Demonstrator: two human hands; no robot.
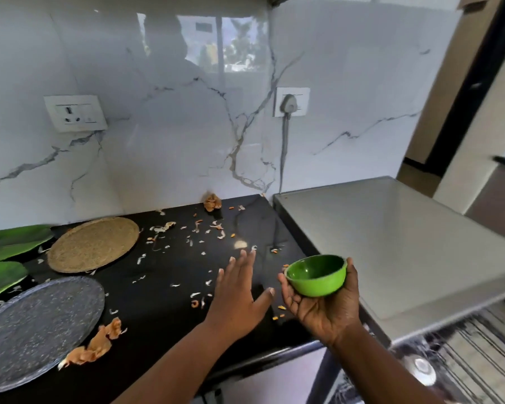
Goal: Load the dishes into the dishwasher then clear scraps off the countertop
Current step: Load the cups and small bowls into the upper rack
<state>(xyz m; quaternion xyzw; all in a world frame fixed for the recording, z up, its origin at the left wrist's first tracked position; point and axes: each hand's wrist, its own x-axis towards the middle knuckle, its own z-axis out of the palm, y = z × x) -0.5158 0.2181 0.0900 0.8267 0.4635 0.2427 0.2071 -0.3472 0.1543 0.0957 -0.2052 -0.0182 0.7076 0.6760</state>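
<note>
Black countertop [164, 290]: 1 green bowl [317, 275] cupped in right hand [324, 304], left hand [239, 293] spread flat.

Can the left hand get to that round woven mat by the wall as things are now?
Probably yes. The left hand is open and holds nothing, and only loose scraps lie on the countertop between it and the woven mat, which sits uncovered.

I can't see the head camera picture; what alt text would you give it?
A person's right hand cups a small empty green bowl beside a black countertop strewn with food scraps, while the left hand reaches flat over them. A speckled grey plate, a round woven mat and green leaves lie to the left.
</note>
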